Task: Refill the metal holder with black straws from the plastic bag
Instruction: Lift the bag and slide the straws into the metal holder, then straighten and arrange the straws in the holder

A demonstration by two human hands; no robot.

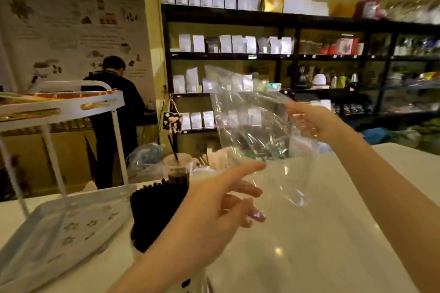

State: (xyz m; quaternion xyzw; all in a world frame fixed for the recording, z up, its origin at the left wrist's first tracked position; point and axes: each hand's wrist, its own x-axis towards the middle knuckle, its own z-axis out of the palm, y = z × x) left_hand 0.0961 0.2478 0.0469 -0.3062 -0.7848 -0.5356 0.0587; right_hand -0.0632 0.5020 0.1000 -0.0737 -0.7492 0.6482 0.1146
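Presently: plastic bag (257,131) aloft, pinched by right hand (316,123) | left hand (214,207) splayed, touching bag | black straws (154,211) bunched below-left on white surface (309,233) | iced drink (177,169), tray (59,228) nearby | shelves (285,54) behind.

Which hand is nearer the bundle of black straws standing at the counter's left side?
Left. The left hand hangs just right of the bundle of black straws, fingers spread. The right hand is farther up and right, gripping the clear plastic bag.
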